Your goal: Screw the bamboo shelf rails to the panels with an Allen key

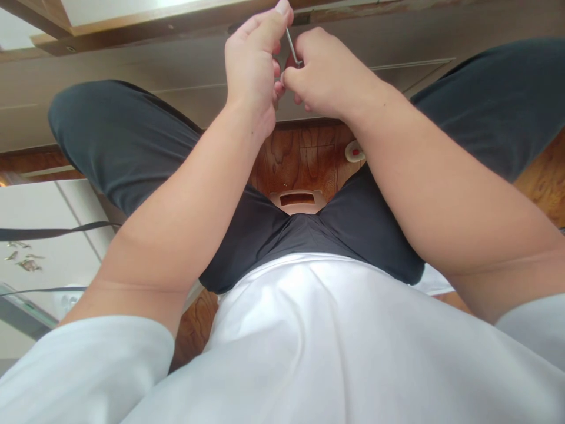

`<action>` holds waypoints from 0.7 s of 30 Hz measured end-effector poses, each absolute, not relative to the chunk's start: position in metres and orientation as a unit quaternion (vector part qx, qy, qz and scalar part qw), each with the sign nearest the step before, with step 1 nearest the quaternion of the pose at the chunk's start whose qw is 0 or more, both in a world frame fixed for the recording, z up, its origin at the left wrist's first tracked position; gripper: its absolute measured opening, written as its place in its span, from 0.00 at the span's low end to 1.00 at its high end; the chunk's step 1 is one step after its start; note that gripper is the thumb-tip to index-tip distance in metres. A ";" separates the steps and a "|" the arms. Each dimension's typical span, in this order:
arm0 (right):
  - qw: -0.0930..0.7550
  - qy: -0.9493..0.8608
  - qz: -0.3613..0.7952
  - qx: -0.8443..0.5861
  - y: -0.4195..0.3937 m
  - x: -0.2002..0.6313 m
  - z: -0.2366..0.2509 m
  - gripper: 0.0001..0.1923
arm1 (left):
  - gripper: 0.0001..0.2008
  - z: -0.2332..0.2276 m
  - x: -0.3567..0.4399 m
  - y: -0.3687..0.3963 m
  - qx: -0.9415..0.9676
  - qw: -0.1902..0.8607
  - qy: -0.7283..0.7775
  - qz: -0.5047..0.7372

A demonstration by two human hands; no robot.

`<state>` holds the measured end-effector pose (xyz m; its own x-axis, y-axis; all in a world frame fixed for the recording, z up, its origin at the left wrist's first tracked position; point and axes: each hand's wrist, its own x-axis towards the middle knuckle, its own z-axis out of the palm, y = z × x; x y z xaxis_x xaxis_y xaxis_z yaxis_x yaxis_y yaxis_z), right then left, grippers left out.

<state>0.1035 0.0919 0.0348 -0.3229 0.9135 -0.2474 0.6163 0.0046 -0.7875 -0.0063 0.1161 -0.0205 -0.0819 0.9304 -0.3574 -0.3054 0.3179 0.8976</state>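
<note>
A white shirt (309, 341) fills the bottom of the frame, and above it dark shorts (132, 141) cover both legs, which spread to the left and right edges. Behind them a pale panel (132, 65) runs across the upper part, with a wooden edge (132, 26) along the top. A brown wood floor (304, 153) shows in the centre, between the legs.

Both forearms rise from the lower corners and meet at the top centre. The left hand (253, 65) is closed, with thumb and fingers pinching the upper end of a thin metal hex key (292, 47). The right hand (329, 73) is also closed, with its fingertips at the lower, bent end of the key. The two hands touch each other, just in front of the panel.

On the floor in the centre lies a beige plastic part (298, 201) with a slot. Right of it, near the right leg, sits a small white piece (354, 152) with a red spot. At the left edge some small screws (24, 259) lie on a white board (53, 235). No writing or brand can be read anywhere.
</note>
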 end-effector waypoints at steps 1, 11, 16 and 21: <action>0.164 -0.682 0.436 -0.563 0.091 0.104 0.037 0.14 | 0.08 -0.020 -0.006 0.116 0.291 0.610 0.538 0.504; 0.140 -0.677 0.416 -0.590 0.099 0.118 0.039 0.10 | 0.17 -0.014 -0.008 0.111 0.281 0.634 0.552 0.463; 0.129 -0.693 0.409 -0.579 0.101 0.128 0.036 0.12 | 0.25 -0.023 -0.009 0.116 0.299 0.638 0.541 0.459; 0.120 -0.684 0.435 -0.573 0.097 0.133 0.039 0.14 | 0.23 -0.024 -0.010 0.119 0.288 0.646 0.545 0.450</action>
<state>0.1327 0.0973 0.0387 -0.3145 0.8883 -0.3347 0.6803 -0.0351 -0.7321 -0.0101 0.1193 -0.0245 -0.0005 0.8958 -0.4445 -0.2670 0.4283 0.8633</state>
